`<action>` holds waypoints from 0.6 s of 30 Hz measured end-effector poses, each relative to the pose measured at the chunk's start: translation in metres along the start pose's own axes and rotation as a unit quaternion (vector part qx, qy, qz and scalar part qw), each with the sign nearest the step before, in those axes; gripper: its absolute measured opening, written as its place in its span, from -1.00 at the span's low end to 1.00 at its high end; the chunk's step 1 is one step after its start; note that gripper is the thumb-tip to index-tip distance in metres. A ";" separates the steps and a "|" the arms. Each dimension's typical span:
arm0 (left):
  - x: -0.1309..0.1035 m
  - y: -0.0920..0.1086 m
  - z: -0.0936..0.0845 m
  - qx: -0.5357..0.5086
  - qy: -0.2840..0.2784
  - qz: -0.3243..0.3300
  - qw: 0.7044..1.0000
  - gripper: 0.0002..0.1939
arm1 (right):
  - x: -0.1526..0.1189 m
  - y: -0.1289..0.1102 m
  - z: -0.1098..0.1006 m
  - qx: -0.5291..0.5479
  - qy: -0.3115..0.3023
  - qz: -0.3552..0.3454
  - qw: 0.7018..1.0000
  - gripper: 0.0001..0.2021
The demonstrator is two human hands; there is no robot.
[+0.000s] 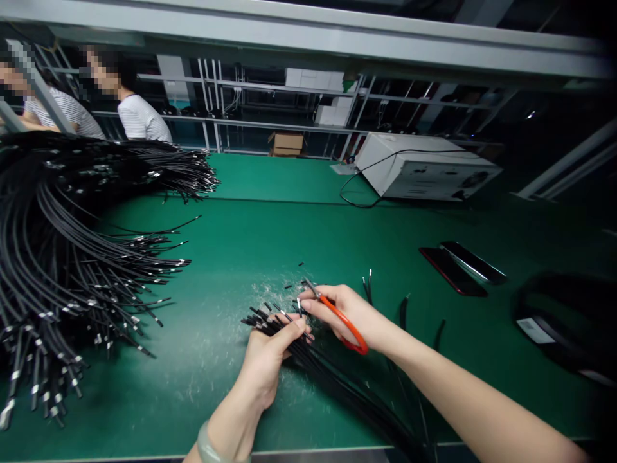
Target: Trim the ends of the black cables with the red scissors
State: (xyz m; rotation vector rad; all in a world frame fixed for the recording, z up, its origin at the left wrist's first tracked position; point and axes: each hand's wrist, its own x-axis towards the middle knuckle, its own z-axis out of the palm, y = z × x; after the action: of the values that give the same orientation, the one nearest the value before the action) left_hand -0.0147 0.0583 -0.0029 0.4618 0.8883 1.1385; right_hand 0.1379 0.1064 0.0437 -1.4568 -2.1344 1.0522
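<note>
The left hand (270, 347) grips black cables (332, 379), the right orange-handled scissors (343, 321)

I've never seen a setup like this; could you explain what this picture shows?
There is no robot here: a person works bare-handed, and a camera worn on their head looks forward and down. The left hand holds a bundle of black cables by its ends. The right hand holds orange-handled scissors beside them. On the green table lie a big heap of similar cables, two phone-like slabs and a white metal box. Two other people show behind, at upper left.
</note>
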 end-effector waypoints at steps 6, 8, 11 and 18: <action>-0.004 0.004 0.001 -0.010 -0.048 0.008 0.999 -0.72 | 0.001 0.003 0.010 0.326 -0.066 0.048 0.942 -0.72; -0.004 0.004 0.001 -0.010 -0.061 0.017 0.998 -0.74 | 0.001 0.003 0.007 0.356 -0.081 0.049 0.930 -0.72; -0.004 0.002 0.002 -0.009 -0.084 0.026 0.996 -0.74 | 0.002 0.005 0.003 0.397 -0.119 0.049 0.909 -0.72; -0.004 0.001 0.000 0.021 -0.119 -0.007 0.993 -0.66 | 0.008 0.007 -0.003 0.391 -0.208 0.058 0.895 -0.74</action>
State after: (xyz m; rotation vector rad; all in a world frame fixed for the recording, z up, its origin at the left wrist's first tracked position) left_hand -0.0158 0.0548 -0.0004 0.6111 0.7073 1.0292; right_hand 0.1413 0.1162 0.0392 -1.0112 -1.5126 2.1023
